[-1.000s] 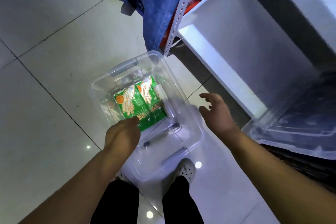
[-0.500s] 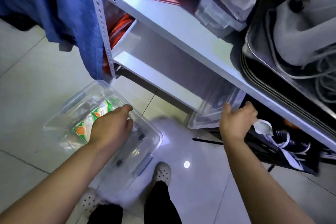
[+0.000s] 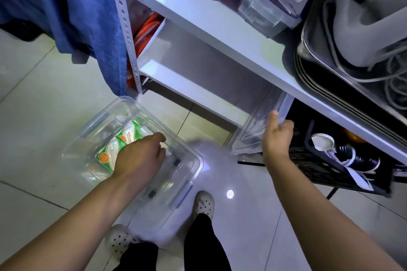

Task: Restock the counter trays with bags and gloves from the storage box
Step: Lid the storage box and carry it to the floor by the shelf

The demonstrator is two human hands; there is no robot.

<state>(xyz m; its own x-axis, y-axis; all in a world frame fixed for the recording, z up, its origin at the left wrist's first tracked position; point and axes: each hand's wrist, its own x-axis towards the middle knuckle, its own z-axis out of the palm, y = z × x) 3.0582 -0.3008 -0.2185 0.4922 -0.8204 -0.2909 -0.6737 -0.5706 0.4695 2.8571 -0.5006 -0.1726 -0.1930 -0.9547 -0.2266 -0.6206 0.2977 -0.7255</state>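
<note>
While my left hand (image 3: 138,156) reaches into the storage box (image 3: 189,160) on the floor at 7 o'clock, fingers loosely curled over the green glove packs (image 3: 114,149), my right hand (image 3: 276,138) grips the clear lid (image 3: 259,121) at 3 o'clock; I would pinch one pack firmly before lifting.

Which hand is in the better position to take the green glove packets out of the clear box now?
Left. The left hand is already over the clear storage box, right beside the green glove packets. The right hand is away at the shelf, gripping the clear lid.
</note>
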